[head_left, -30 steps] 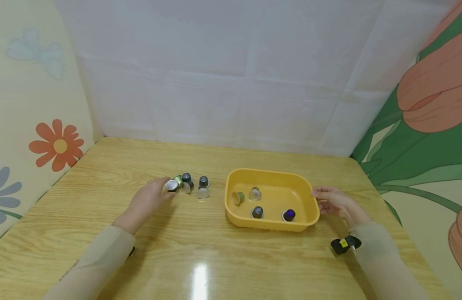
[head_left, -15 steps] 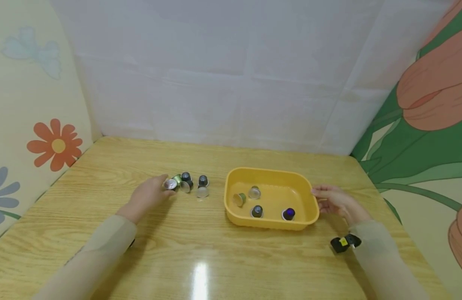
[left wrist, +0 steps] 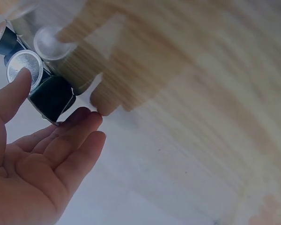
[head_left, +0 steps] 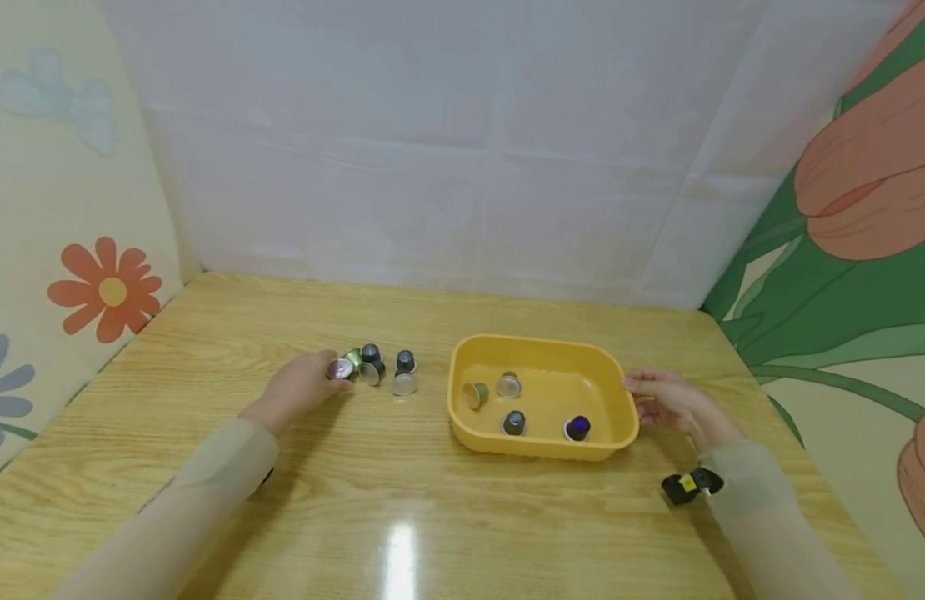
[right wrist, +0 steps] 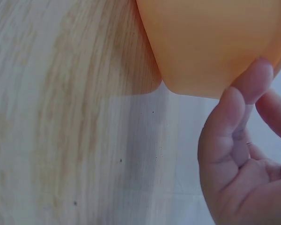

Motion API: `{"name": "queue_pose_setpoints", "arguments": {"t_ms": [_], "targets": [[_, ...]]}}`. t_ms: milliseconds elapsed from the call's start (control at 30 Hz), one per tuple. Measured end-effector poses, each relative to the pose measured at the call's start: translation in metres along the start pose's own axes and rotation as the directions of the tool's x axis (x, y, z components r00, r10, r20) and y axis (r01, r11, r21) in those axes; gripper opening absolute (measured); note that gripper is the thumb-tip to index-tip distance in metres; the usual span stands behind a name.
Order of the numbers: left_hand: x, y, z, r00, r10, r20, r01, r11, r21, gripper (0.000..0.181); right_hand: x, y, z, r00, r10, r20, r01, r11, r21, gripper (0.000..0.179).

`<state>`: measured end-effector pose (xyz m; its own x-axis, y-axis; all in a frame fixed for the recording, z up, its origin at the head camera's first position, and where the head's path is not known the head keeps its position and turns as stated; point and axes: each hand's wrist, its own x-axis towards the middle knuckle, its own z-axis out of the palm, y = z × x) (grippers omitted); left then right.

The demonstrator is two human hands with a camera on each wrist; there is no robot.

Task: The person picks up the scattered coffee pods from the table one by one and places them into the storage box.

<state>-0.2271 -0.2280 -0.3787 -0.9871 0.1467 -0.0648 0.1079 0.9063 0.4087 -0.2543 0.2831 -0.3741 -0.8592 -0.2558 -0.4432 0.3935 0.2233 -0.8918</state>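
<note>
At the left of the table, my left hand (head_left: 301, 387) pinches a dark coffee capsule (head_left: 342, 369) between thumb and fingers. In the left wrist view, the thumb lies on the silver foil lid (left wrist: 25, 65) and the fingertips are at the dark body (left wrist: 51, 98). Close beside it are a green capsule (head_left: 353, 359) and several dark ones, such as an upright capsule (head_left: 406, 361). My right hand (head_left: 672, 400) holds the right end of a yellow plastic tub (head_left: 537, 447) by its rim, thumb on top and the other fingers curled at its outer wall (right wrist: 201, 56).
Inside the tub lie several capsules: a gold-green one (head_left: 476, 395), one with its pale lid showing (head_left: 509, 386), a dark one (head_left: 514, 422) and a purple-topped one (head_left: 578, 428). A white cloth (head_left: 432, 167) hangs behind the wooden table (head_left: 342, 517).
My left wrist has shifted slightly forward while the fingers stay at the same capsule. The right hand and the tub keep their places.
</note>
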Motion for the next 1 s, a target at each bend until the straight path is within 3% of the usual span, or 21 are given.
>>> {"name": "queue_pose_setpoints", "arguments": {"t_ms": [600,1000], "targets": [[0.0019,0.0014,-0.0018,1.000,0.017,-0.011,-0.016,0.996,0.087,0.023,-0.0026,-0.0025,0.0007,1.000,-0.007,0.010,0.007,1.000,-0.002,0.013],[-0.0032,-0.0026,-0.0049,1.000,-0.018,-0.013,0.018,0.999,0.035,0.023,-0.0002,-0.0014,-0.0006,1.000,-0.010,0.013,0.011,0.999,-0.044,0.025]]}}
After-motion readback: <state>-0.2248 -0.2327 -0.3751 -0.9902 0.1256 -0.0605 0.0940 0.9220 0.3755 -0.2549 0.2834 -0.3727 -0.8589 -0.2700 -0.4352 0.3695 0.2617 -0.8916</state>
